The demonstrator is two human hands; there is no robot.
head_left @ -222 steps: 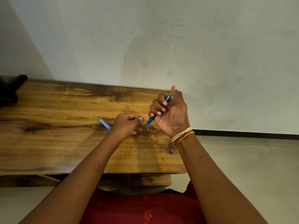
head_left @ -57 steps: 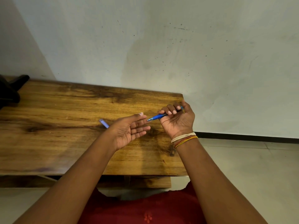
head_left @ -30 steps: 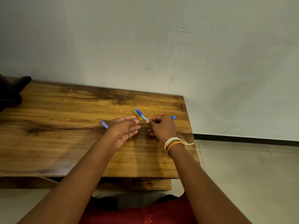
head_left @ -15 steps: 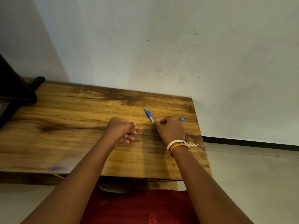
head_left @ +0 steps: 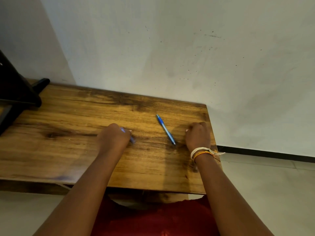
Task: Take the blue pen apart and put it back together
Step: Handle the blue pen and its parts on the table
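Head view: blue pen [head_left: 165, 129] lies loose on wooden table [head_left: 68, 150] between both hands, light, stiff, slick, roll-prone, best pinched mid-barrel; left hand [head_left: 114, 137] curled over blurred pale-blue piece [head_left: 132, 140], right hand [head_left: 197, 135] clenched, contents hidden.

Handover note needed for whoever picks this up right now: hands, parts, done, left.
Left hand: curled on the wooden table, closed over a blurred pale blue piece.
Right hand: loose fist near the table's right edge; contents not visible.
Blue pen body: lying loose between the hands, untouched.
Done: pen is apart.
Left: refit the pieces and close the pen.
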